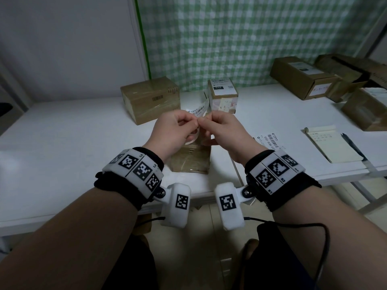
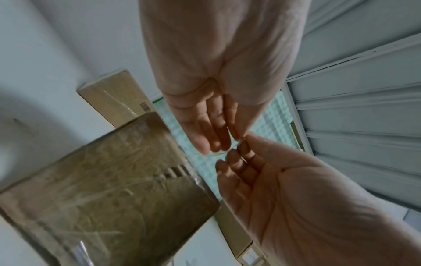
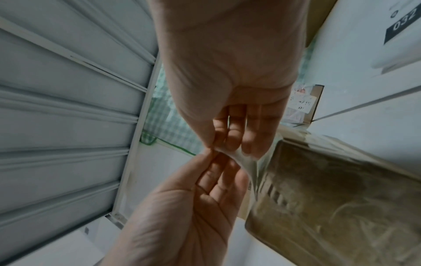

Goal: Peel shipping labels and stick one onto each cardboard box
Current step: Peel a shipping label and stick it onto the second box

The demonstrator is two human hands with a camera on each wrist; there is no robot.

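Observation:
Over a tape-wrapped cardboard box point(image 1: 190, 162) near the table's front edge, both hands meet. My left hand point(image 1: 193, 124) pinches a white shipping label strip point(image 1: 202, 108) that curls up behind the fingers, with a small roll under the palm. My right hand point(image 1: 202, 122) pinches the strip's edge right beside the left fingertips. In the right wrist view the right hand point(image 3: 213, 148) and the left fingers point(image 3: 218, 162) hold a thin translucent strip point(image 3: 248, 162) above the box point(image 3: 341, 207). The left wrist view shows the left hand point(image 2: 237, 139) fingertip to fingertip with the right fingers point(image 2: 241, 153).
A plain cardboard box point(image 1: 150, 101) and a small labelled box marked 032 point(image 1: 223, 94) stand behind the hands. Several more boxes point(image 1: 303, 77) crowd the back right. A loose label point(image 1: 270, 141), a notepad point(image 1: 333, 146) and a pen point(image 1: 354, 148) lie on the white table point(image 1: 73, 132).

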